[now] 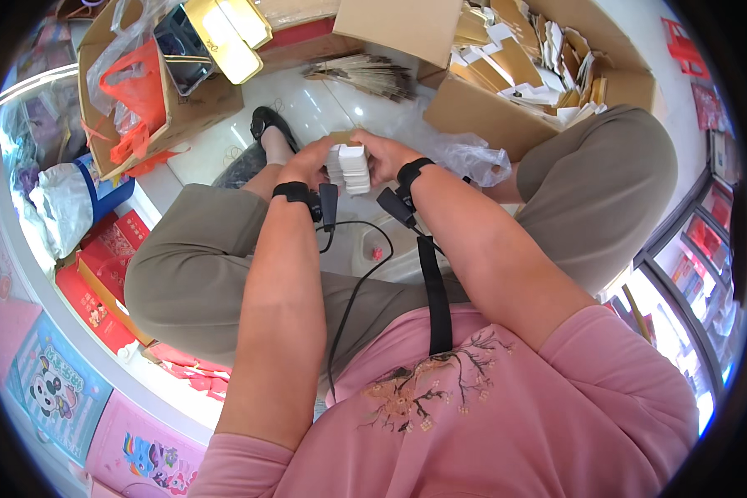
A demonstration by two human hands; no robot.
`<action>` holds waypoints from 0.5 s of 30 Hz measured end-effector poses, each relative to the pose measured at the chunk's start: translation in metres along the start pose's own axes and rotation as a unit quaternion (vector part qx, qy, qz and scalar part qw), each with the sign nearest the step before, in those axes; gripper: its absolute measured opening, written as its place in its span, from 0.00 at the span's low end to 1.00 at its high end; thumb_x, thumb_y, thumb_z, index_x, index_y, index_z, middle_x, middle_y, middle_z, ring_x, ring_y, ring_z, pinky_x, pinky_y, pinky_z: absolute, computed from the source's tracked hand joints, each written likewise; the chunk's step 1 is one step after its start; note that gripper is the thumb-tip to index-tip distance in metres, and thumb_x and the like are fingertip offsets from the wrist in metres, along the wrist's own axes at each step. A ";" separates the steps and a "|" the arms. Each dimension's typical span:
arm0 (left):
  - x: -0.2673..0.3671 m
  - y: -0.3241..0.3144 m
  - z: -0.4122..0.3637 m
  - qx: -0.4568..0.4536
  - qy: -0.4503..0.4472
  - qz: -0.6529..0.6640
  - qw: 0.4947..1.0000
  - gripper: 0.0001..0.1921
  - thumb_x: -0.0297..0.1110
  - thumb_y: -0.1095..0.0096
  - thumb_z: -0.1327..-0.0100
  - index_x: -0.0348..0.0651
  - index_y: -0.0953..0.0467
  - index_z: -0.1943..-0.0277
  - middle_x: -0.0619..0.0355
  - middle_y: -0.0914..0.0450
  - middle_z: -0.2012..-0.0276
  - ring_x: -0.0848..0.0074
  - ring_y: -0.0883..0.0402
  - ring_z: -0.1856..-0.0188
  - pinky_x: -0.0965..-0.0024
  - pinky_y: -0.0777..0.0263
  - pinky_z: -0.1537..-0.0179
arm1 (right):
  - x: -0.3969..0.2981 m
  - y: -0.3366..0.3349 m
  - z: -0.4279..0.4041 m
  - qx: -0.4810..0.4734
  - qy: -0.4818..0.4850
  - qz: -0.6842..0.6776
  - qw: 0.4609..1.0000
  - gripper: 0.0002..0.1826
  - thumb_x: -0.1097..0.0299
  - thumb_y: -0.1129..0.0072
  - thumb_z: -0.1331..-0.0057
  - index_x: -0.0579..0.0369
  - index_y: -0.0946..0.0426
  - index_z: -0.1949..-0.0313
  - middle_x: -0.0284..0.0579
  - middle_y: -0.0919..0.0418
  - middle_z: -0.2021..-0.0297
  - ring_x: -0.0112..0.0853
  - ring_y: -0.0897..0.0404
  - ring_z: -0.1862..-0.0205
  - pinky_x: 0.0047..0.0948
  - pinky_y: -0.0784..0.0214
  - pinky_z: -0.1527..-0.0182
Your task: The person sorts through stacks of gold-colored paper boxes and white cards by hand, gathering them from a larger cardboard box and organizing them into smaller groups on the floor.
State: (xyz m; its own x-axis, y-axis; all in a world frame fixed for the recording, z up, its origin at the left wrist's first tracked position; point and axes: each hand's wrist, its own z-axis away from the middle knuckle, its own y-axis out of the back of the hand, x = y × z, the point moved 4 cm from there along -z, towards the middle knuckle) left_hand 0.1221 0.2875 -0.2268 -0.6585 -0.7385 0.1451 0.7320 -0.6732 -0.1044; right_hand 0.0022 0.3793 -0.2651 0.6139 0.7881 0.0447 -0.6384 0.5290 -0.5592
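Observation:
A thick stack of white and gold folded card pieces (pixel 354 169) is held between my two hands in the upper middle of the view. My left hand (pixel 311 163) grips its left side, and my right hand (pixel 387 155) grips its right side. The pieces' white edges face me, in two slightly offset rows, with a gold-brown surface just showing at the far end. Both wrists wear black straps with small black devices, and a black cable hangs from them. Some of the fingers are hidden behind the stack.
An open cardboard box (pixel 492 115) at upper right holds many gold and white card pieces. A fanned brown bundle (pixel 364 75) lies on the floor. Beside my right hand is a clear plastic bag (pixel 473 159). Another cardboard box (pixel 199 112) at upper left holds a red bag (pixel 134 93).

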 end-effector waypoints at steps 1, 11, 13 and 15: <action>0.000 0.001 0.002 0.015 0.002 -0.041 0.999 0.30 0.59 0.52 0.32 0.44 0.29 0.39 0.41 0.20 0.51 0.54 0.16 0.58 0.50 0.20 0.57 | -0.001 0.000 0.002 -0.010 0.023 0.020 0.999 0.30 0.43 0.50 0.32 0.53 0.31 0.40 0.54 0.25 0.44 0.49 0.23 0.45 0.60 0.29 0.46; 0.063 -0.013 0.170 0.153 -0.178 -0.160 0.959 0.47 0.75 0.52 0.37 0.36 0.31 0.35 0.40 0.22 0.49 0.61 0.18 0.58 0.62 0.21 0.60 | -0.025 -0.046 0.076 -0.199 0.146 -0.097 0.964 0.27 0.46 0.54 0.33 0.48 0.23 0.43 0.44 0.20 0.46 0.42 0.21 0.49 0.48 0.30 0.43; 0.070 -0.018 0.200 0.150 -0.296 -0.163 0.929 0.40 0.66 0.49 0.32 0.34 0.32 0.34 0.44 0.24 0.45 0.67 0.19 0.54 0.67 0.22 0.58 | -0.035 -0.061 0.097 -0.282 0.167 -0.149 0.933 0.26 0.49 0.56 0.31 0.52 0.23 0.43 0.47 0.19 0.47 0.45 0.20 0.49 0.50 0.29 0.42; 0.060 -0.018 0.225 0.180 -0.379 -0.163 0.893 0.36 0.59 0.47 0.30 0.35 0.32 0.34 0.45 0.24 0.44 0.69 0.19 0.53 0.68 0.22 0.57 | -0.038 -0.081 0.126 -0.316 0.202 -0.126 0.918 0.26 0.49 0.57 0.31 0.53 0.24 0.43 0.48 0.19 0.47 0.46 0.20 0.48 0.51 0.29 0.41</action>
State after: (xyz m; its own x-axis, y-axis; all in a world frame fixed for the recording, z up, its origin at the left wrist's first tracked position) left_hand 0.1081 0.2638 0.0052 -0.6384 -0.1765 0.7492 0.6222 -0.6913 0.3673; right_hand -0.0278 0.3466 -0.1172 0.9093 0.4162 -0.0005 -0.1334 0.2903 -0.9476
